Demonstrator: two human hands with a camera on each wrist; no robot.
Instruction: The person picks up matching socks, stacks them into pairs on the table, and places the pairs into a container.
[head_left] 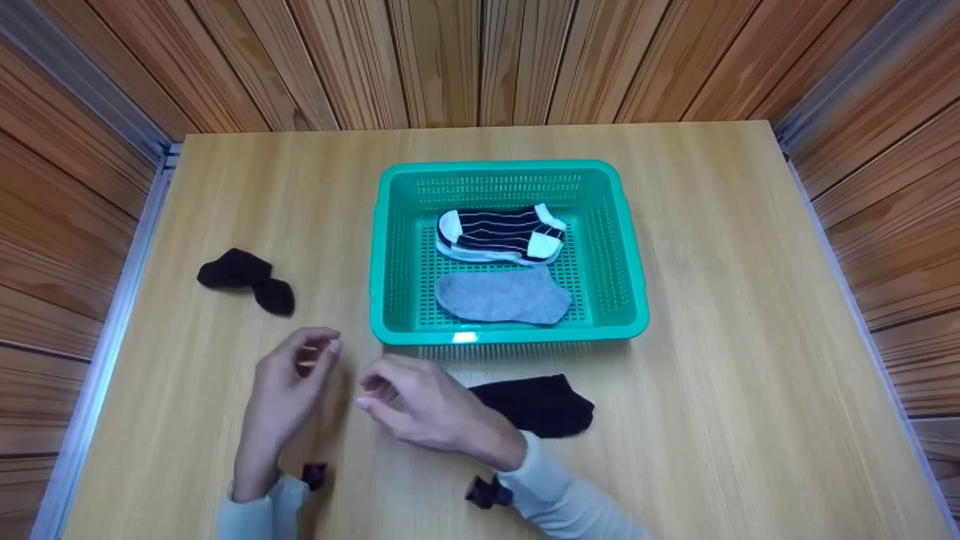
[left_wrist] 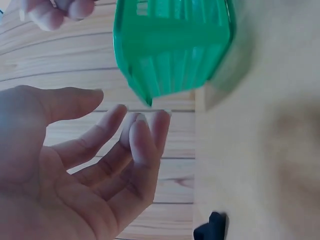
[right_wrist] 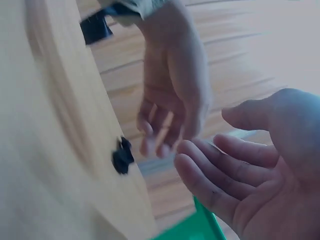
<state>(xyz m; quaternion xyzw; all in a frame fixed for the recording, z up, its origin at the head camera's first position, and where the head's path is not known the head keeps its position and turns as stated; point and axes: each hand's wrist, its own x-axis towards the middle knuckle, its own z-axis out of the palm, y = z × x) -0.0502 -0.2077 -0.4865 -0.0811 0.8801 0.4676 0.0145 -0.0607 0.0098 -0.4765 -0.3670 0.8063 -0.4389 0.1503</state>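
Observation:
My left hand (head_left: 285, 394) hovers over the left part of the table with fingers loosely bent, holding nothing. To its right is my right hand (head_left: 431, 405), fingers also loosely bent and nothing between them. A flat black sock (head_left: 544, 405) lies on the table, partly hidden behind the right hand and wrist. Beyond the left hand lies a crumpled black sock (head_left: 244, 277), narrowed at its middle. The wrist views show the left palm (left_wrist: 75, 200) and the right palm (right_wrist: 270, 200) bare.
A green plastic basket (head_left: 380, 255) stands past the hands near the table's middle. Inside lie dark striped socks with white toes and heels (head_left: 499, 232), stacked, and a grey sock (head_left: 499, 296). Wooden plank walls (head_left: 442, 67) border the wooden table (head_left: 720, 300) at back and sides.

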